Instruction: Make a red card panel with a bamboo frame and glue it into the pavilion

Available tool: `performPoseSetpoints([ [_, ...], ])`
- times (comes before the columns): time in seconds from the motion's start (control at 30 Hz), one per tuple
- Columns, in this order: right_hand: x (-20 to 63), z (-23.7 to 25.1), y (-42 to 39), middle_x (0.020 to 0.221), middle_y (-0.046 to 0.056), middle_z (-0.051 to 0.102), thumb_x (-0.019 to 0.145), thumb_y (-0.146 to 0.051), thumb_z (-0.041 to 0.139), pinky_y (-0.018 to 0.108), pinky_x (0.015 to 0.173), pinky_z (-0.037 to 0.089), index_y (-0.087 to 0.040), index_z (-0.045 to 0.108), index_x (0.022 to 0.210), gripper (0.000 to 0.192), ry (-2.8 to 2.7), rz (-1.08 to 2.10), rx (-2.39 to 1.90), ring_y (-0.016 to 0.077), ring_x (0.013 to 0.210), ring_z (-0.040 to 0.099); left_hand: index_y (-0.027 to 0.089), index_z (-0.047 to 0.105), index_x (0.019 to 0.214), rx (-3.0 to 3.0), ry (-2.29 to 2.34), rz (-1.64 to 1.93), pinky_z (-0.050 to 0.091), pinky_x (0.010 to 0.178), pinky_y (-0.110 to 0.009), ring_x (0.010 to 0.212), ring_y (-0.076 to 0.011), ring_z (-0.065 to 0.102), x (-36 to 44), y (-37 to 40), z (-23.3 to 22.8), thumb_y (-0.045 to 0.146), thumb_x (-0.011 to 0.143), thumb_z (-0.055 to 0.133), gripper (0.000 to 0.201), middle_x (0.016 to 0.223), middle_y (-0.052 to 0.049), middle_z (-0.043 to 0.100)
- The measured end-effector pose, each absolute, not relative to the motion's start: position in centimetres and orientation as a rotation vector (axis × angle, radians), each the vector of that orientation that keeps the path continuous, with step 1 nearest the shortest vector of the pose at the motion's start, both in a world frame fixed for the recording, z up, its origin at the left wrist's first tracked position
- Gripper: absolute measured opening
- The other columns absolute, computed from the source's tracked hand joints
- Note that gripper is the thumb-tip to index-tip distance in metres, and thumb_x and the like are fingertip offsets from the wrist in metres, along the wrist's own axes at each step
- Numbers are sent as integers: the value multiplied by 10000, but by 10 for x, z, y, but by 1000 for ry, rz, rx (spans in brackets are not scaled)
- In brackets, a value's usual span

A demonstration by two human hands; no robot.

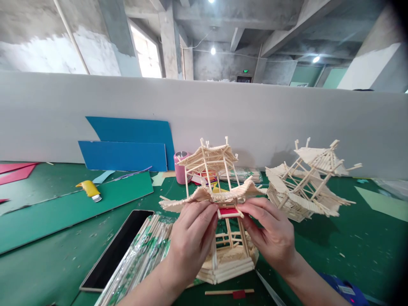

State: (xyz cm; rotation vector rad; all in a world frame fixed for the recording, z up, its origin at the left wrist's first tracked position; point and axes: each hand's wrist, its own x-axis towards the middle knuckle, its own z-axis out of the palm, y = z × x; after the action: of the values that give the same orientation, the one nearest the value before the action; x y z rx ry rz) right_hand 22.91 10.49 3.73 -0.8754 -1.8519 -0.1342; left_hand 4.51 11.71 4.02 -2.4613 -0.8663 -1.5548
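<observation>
Nearest the camera, a loose stick with a red patch (230,292) lies on the green mat (350,246), just in front of the stick pagoda (219,212). The left hand (191,238) and the right hand (270,233) both pinch a small red plaque (228,211) framed in sticks, held against the pagoda's front under the lower roof. Left of them lie bundled sticks in wrappers (143,255) and a dark phone (116,250). Farther right, a second pagoda (306,182) leans tilted. Blue boards (127,148) stand against the white partition (287,119).
</observation>
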Motion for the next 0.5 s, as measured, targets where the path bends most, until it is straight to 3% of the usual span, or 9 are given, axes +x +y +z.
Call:
performPoseSetpoints([
  [0.5,227,36,110,882,65,600,779,-51,569,260,736,467,-150,608,951,203,-1832,-132,-873,141,809,576,84,577,940,-2473,-971,-1572,505,735,-279,857,-185,590,49,118,40,32,774,527,180,879,-126,629],
])
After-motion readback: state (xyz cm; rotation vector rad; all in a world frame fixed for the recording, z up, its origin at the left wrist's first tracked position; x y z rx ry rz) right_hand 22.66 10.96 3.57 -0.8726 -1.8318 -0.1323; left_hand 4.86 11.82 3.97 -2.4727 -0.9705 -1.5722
